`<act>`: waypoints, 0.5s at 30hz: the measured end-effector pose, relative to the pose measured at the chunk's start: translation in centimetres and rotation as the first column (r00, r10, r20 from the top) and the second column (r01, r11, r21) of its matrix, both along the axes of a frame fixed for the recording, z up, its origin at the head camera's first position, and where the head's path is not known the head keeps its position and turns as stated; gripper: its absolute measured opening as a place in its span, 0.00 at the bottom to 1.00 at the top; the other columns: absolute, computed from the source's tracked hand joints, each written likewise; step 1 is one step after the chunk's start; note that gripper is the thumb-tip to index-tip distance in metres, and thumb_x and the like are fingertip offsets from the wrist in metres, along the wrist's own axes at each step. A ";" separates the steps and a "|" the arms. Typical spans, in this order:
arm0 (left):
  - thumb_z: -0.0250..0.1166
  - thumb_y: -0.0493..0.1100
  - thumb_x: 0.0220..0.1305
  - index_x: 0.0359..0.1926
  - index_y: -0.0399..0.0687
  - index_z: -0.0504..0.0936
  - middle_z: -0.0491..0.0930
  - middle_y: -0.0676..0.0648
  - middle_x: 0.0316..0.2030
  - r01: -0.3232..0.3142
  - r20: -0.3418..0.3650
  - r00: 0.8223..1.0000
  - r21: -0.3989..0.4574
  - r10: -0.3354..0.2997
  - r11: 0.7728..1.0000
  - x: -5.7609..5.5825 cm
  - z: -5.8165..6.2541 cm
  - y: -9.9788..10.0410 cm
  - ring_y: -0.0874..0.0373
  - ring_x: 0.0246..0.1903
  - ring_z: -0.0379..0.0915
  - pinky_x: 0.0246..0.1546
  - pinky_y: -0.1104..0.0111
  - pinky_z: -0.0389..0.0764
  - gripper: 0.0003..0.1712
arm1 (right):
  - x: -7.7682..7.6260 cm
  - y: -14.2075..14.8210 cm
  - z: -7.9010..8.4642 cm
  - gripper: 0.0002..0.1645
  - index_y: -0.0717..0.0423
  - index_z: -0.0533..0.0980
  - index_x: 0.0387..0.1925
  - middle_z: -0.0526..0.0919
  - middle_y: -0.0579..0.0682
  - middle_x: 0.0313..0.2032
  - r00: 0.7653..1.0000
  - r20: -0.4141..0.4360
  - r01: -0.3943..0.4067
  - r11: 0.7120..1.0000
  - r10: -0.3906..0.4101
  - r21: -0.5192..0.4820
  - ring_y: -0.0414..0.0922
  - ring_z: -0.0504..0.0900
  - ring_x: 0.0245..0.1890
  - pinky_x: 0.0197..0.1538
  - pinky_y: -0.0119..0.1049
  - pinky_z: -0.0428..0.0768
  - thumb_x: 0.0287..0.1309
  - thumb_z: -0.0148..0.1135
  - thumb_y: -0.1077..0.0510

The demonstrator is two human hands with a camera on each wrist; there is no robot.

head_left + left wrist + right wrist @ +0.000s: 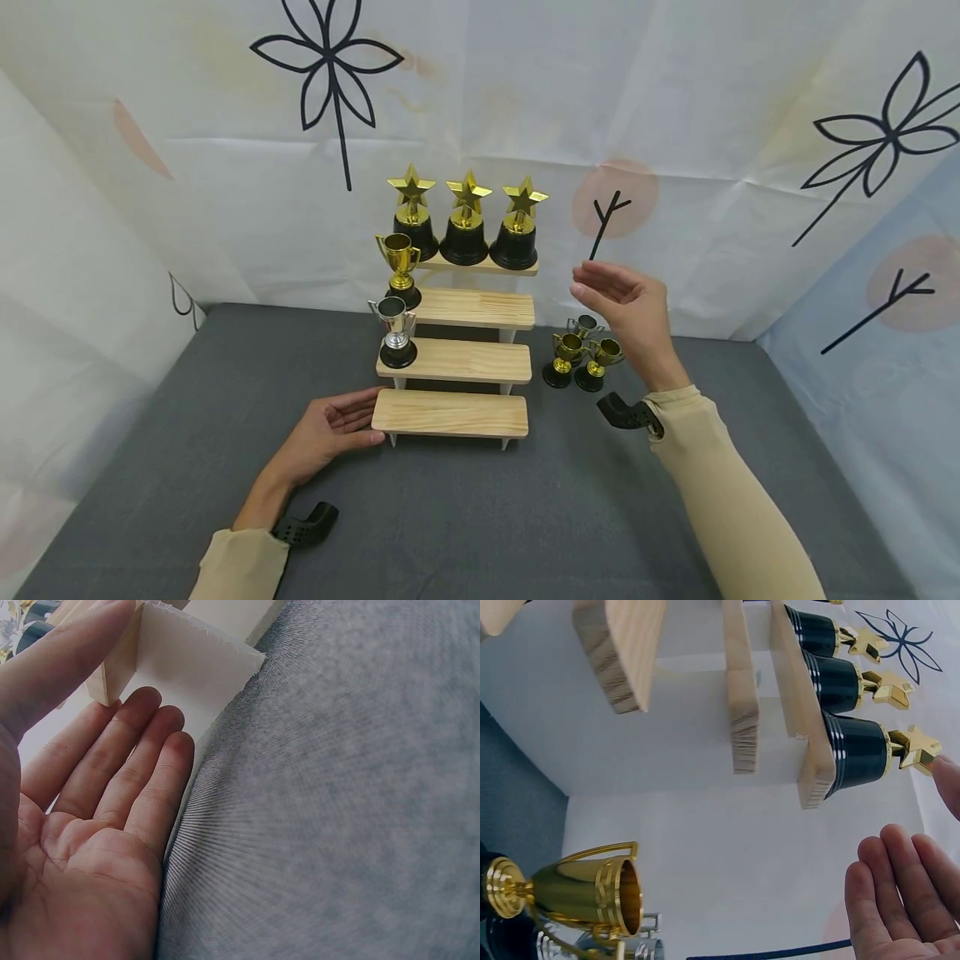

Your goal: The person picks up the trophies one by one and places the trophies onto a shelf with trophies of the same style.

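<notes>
A stepped wooden stand (450, 412) rises in tiers on the table. My left hand (330, 437) is at the left end of its lowest step, fingers extended along the white side support (187, 667). My right hand (626, 312) is raised in the air to the right of the stand, fingers fairly straight, holding nothing. Three gold star trophies (467, 208) stand on the top tier. A gold cup trophy (401, 267) is at the left of the second tier, a silver cup trophy (396, 332) at the left of the third.
Below my right hand, two gold cup trophies (562, 362) and a silver cup trophy (583, 325) stand close together on the dark grey tabletop (457, 517). Behind the table hangs a white patterned cloth (525, 92), close to the back of the stand.
</notes>
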State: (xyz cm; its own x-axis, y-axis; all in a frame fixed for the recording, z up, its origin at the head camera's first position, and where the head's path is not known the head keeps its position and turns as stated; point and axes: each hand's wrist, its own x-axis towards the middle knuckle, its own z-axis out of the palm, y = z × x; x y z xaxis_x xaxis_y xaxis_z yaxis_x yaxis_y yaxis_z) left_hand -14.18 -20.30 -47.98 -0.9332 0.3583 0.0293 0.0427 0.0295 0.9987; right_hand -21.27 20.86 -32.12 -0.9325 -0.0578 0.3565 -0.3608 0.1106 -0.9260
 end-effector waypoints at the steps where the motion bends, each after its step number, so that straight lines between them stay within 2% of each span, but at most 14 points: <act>1: 0.75 0.32 0.57 0.71 0.26 0.64 0.68 0.27 0.66 0.002 0.000 1.000 0.001 -0.002 1.000 0.0 0.0 0.0 0.62 0.59 0.76 0.59 0.69 0.79 0.44 | 0.1 0.1 -0.2 0.25 0.67 0.78 0.59 0.87 0.51 0.50 1.000 -0.002 0.001 1.000 -0.001 0.001 0.42 0.84 0.52 0.57 0.30 0.83 0.62 0.71 0.64; 8: 0.76 0.32 0.57 0.71 0.26 0.65 0.68 0.27 0.66 -0.001 0.000 1.000 0.004 0.001 1.000 -0.1 0.0 0.0 0.62 0.59 0.76 0.59 0.68 0.79 0.44 | 0.7 0.6 -1.3 0.24 0.66 0.79 0.59 0.87 0.49 0.50 1.000 0.002 0.005 1.000 -0.005 -0.006 0.42 0.84 0.52 0.55 0.31 0.84 0.62 0.70 0.65; 15: 0.75 0.30 0.57 0.71 0.26 0.64 0.68 0.26 0.66 0.001 0.001 1.000 0.012 -0.001 1.000 0.0 0.0 0.0 0.62 0.59 0.76 0.59 0.68 0.79 0.44 | 1.3 0.9 -2.0 0.24 0.71 0.77 0.59 0.87 0.50 0.50 1.000 -0.005 0.012 0.999 -0.012 -0.032 0.43 0.84 0.52 0.57 0.32 0.83 0.62 0.70 0.67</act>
State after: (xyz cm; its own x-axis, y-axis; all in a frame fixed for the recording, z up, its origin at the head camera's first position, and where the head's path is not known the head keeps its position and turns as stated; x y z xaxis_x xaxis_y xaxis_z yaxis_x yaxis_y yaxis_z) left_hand -14.20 -20.30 -47.94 -0.9327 0.3591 0.0331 0.0422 0.0175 0.9990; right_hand -19.93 21.75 -34.14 -0.9312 -0.0353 0.3629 -0.3646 0.0848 -0.9273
